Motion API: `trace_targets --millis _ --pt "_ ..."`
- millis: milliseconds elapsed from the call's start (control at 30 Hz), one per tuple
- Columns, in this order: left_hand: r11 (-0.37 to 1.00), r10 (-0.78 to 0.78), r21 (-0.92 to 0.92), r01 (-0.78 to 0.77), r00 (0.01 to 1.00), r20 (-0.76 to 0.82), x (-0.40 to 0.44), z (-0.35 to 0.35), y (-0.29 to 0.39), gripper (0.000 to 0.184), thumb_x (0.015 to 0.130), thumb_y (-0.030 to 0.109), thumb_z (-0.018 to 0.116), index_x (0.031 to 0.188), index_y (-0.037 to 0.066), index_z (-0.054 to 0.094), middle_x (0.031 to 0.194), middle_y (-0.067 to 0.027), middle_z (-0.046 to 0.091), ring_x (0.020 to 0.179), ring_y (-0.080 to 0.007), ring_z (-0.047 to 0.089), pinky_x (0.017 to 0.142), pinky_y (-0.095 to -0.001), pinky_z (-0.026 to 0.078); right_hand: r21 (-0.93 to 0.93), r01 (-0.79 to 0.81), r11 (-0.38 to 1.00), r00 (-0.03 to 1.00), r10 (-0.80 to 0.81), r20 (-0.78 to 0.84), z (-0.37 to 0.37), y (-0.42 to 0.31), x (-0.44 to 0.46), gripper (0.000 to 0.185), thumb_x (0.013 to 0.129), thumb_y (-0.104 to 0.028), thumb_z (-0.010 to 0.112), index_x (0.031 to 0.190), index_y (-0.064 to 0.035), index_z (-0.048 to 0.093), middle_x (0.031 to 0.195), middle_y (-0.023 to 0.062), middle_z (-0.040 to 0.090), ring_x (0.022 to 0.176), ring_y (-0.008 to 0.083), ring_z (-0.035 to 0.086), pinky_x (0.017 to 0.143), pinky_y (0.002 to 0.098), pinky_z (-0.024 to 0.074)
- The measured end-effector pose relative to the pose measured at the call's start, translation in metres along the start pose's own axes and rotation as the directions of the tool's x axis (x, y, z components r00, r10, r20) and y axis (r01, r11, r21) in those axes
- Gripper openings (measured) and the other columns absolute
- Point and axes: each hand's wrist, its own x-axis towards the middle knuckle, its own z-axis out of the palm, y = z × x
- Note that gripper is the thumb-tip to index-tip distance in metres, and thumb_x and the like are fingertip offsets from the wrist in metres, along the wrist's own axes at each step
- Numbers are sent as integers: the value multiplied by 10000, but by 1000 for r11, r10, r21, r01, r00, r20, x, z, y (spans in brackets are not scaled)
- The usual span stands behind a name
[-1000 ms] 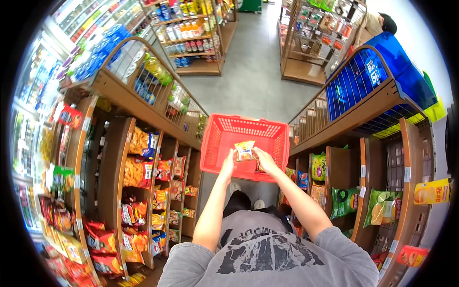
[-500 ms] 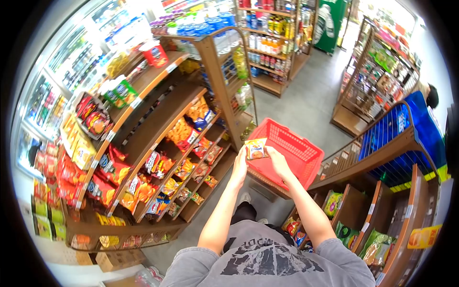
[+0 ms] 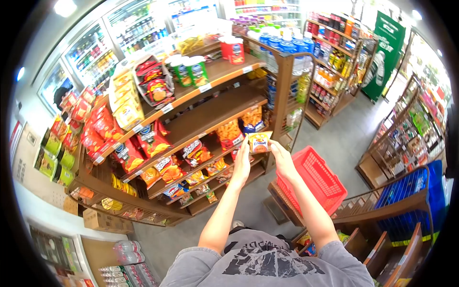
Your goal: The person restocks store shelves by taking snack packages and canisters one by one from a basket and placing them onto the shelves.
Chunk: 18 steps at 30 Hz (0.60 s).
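Observation:
A small white and yellow snack packet (image 3: 259, 142) is held upright between both hands, its printed front facing up toward the camera. My left hand (image 3: 242, 161) grips its left edge, and my right hand (image 3: 281, 158) pinches its right edge. Right of and below the right hand is a red plastic basket (image 3: 318, 182), partly covered by the right forearm; what bears it cannot be made out clearly. Behind the packet, a brown shelf unit (image 3: 210, 112) holds bags of chips and red and green canisters (image 3: 196, 71).
Bottled drinks (image 3: 287, 43) stand on the shelf end. A drinks rack (image 3: 330, 62) and a wire rack (image 3: 406, 124) are farther off. Another brown shelf (image 3: 377, 251) is at lower right. Cardboard boxes (image 3: 106, 221) and packed bottles (image 3: 128, 252) sit at lower left.
The view has swung left toward the chip shelves, and the basket now appears farther right. Both hands still hold the packet, now in front of the left shelf unit instead of over the basket.

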Motion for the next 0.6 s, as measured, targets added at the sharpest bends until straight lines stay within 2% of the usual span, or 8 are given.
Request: trace_targets --millis 33,67,133,167,333,400,533,600 --pt "969 225 108 -221 974 -35 8 -15 -1 578 1045 494 254 1545 205 292 1502 -126 399 1358 -230 392 1013 -373 366 -24 35 999 999 -35 11 12 -11 9 398 1024 -291 469 1269 9 560 1197 163 644 1152 233 587 1009 334 417" --pt "982 135 143 -121 987 -87 9 -34 5 561 1046 452 272 1539 187 310 1500 -113 411 1357 -211 396 1023 -369 351 -20 45 999 999 -45 31 25 -19 18 398 1024 -291 469 1269 9 560 1197 163 644 1152 233 587 1009 334 417" --pt "955 261 171 -242 960 -99 10 -63 30 547 1041 412 286 1534 180 325 1489 -105 431 1346 -199 407 1028 -371 338 -23 141 990 988 -139 60 54 -34 38 387 1023 -276 474 1257 22 557 1197 168 640 1149 235 589 1003 330 420" --pt "933 341 172 -315 928 -149 18 -84 34 513 1027 267 332 1470 17 404 1451 -189 467 1334 -270 423 1126 -355 279 -6 173 985 983 -172 59 70 -40 49 381 1021 -264 481 1254 29 555 1197 170 639 1149 242 589 999 334 422" --pt "817 527 396 -420 822 -215 12 -156 97 528 977 170 343 1493 65 385 1257 -168 526 1197 -261 492 1052 -348 360 81 325 942 932 -333 140 144 -95 93 367 1018 -268 471 1242 11 553 1160 197 640 1112 299 602 969 358 439" --pt "720 614 528 -451 768 -181 9 -190 120 528 973 155 352 1492 64 383 1288 -167 522 1209 -262 498 1052 -342 359 102 394 913 901 -406 156 176 -117 107 373 1018 -272 468 1250 10 546 1162 200 639 1108 305 606 959 364 447" --pt "716 652 494 -493 726 -221 -12 -242 173 513 983 153 348 1479 29 390 1422 -172 489 1305 -250 475 1101 -341 331 359 375 855 865 -462 197 237 -172 124 418 1026 -225 473 1360 27 459 1275 211 605 1208 246 572 1017 346 434" --pt "661 716 529 -533 660 -230 -19 -270 192 514 986 173 350 1477 26 396 1432 -170 490 1316 -251 472 1104 -350 335 348 430 833 829 -517 213 266 -190 137 419 1031 -229 463 1365 23 444 1285 214 598 1214 246 569 1020 347 434"
